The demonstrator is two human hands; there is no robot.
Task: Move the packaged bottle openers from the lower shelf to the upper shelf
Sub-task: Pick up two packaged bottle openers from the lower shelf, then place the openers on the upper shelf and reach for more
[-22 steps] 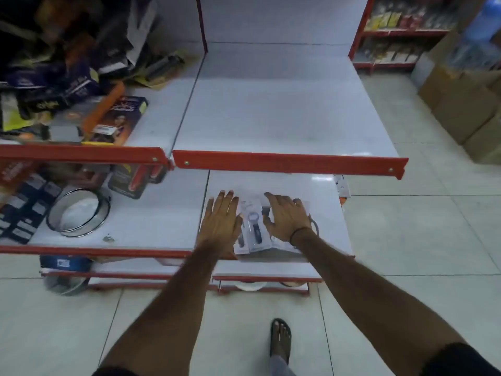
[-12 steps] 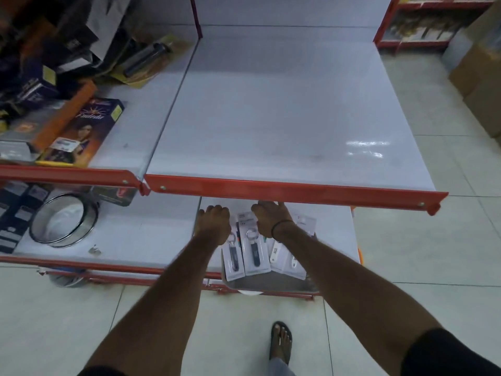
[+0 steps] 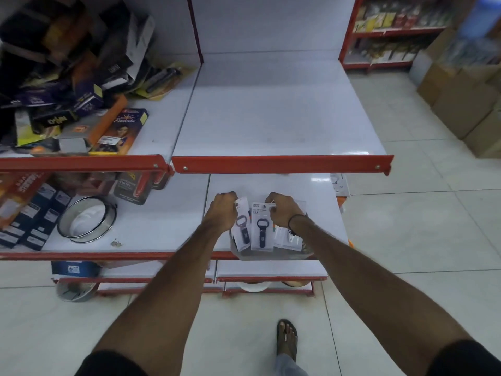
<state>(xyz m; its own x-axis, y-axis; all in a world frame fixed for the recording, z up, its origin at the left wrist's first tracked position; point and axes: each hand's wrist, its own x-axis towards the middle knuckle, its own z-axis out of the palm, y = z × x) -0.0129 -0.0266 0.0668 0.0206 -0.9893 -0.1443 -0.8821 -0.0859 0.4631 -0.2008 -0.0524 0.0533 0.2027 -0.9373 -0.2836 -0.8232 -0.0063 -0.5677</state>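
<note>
A bundle of packaged bottle openers point(image 3: 261, 230), white cards with dark openers, hangs over the front of the white lower shelf point(image 3: 320, 207). My left hand point(image 3: 221, 211) grips the top left of the bundle. My right hand point(image 3: 283, 210) grips its top right; it wears a dark wristband. The cards fan downward, and those on the right are partly hidden behind my right wrist. The white upper shelf point(image 3: 271, 115) with its red front rail point(image 3: 282, 164) lies just above and beyond my hands.
The left upper bay holds a jumbled pile of boxes point(image 3: 67, 85). A steel ring point(image 3: 86, 219) and dark packets point(image 3: 29, 213) sit on the lower left bay. Another packet point(image 3: 339, 184) hangs at the lower shelf's right edge. Cardboard boxes point(image 3: 466, 104) stand on the floor at right.
My hands went from lying flat on the bottle openers to closing on their top edges and lifting them, so the cards now hang down. The camera view shifted up and back.
</note>
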